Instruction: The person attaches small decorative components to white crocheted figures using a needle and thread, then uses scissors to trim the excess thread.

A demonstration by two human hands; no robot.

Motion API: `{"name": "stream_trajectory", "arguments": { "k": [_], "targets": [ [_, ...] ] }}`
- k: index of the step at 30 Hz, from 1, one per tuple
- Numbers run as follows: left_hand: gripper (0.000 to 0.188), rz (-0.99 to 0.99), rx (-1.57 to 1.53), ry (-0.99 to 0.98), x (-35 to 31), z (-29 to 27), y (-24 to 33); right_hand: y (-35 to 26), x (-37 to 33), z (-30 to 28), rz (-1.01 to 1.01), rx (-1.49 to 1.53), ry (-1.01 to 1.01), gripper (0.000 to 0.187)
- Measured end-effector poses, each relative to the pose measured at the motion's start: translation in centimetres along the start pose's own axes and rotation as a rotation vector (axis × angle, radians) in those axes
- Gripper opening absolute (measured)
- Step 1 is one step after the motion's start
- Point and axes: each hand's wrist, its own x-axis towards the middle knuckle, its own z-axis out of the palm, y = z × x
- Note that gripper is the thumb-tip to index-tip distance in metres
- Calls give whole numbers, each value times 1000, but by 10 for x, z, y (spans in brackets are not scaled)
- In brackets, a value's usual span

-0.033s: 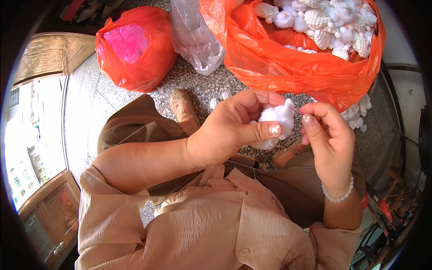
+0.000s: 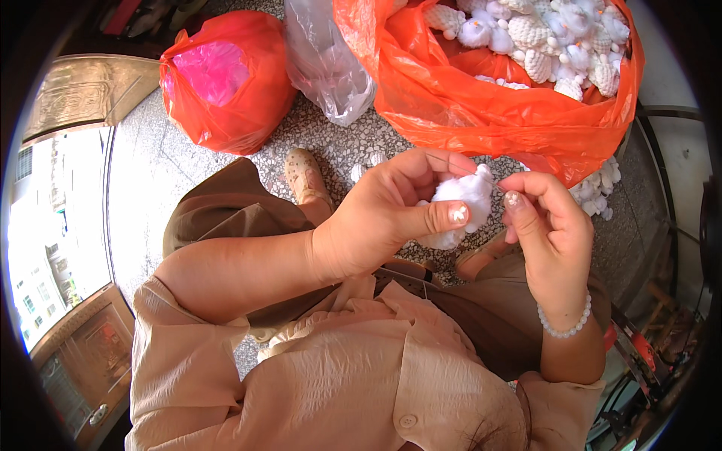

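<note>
Unmoved: fluffy white piece [image 2: 468, 194] in left hand [image 2: 380, 210], right hand [image 2: 550, 225] just beside

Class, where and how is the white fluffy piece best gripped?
Grip the white fluffy piece lightly around its rounded body, probably from the left, as the left hand does: this leaves the small knob at its upper end exposed toward the right hand.

Left forearm [image 2: 248, 270]: extends from lower left toward frame centre. Left hand [image 2: 398, 214]: just right of centre, fingers curled, thumb extended rightward. Right forearm [image 2: 571, 357]: upright at lower right. Right hand [image 2: 549, 225]: right of centre, thumb and index fingertips close together.
</note>
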Motion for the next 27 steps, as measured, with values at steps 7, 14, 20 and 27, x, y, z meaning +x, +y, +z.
{"name": "stream_trajectory", "arguments": {
  "k": [7, 14, 20, 27],
  "targets": [
    [39, 208, 91, 58, 4, -1, -4, -9, -1, -4, 11, -152, -70, 8],
    [35, 263, 120, 189, 3, 5, 5, -24, -2, -17, -15, -211, -87, 11],
    [34, 304, 180, 187, 3, 1, 8, -33, -3, -29, 20, -158, -137, 13],
    [39, 303, 91, 128, 8, -4, 16, -37, -7, -45, 49, -100, -7, 13]
  ]
}}
